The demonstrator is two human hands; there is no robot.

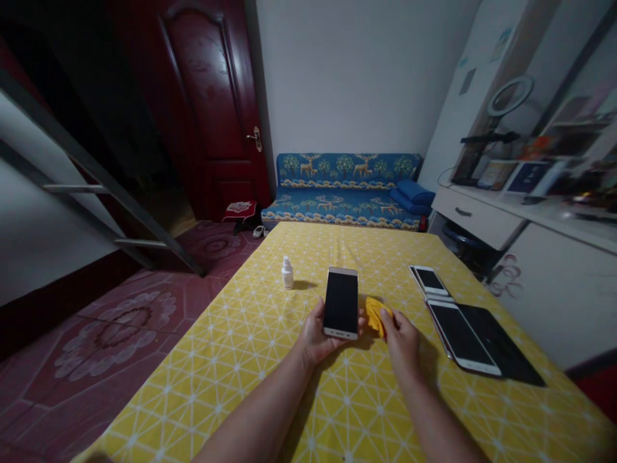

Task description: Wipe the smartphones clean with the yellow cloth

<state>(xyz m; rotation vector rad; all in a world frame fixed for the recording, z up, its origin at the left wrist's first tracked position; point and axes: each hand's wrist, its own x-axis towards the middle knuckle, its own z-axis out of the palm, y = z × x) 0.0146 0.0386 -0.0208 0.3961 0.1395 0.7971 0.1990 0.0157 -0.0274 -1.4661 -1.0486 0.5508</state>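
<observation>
Smartphone (340, 302) is sitting propped in the left hand (319, 334), fingers curling around its lower edge, while the right hand (402, 341) is pinching a yellow cloth (375, 316) just beside the phone's right edge, above a yellow patterned tablecloth (270, 386), near a small white dropper bottle (287, 273).

Free passage across the yellow tablecloth (193, 392) at lower left of the frame; small white bottle (287, 273) upper middle; two smartphones (460, 337) and a black mat (506, 337) blocking the right side.
</observation>
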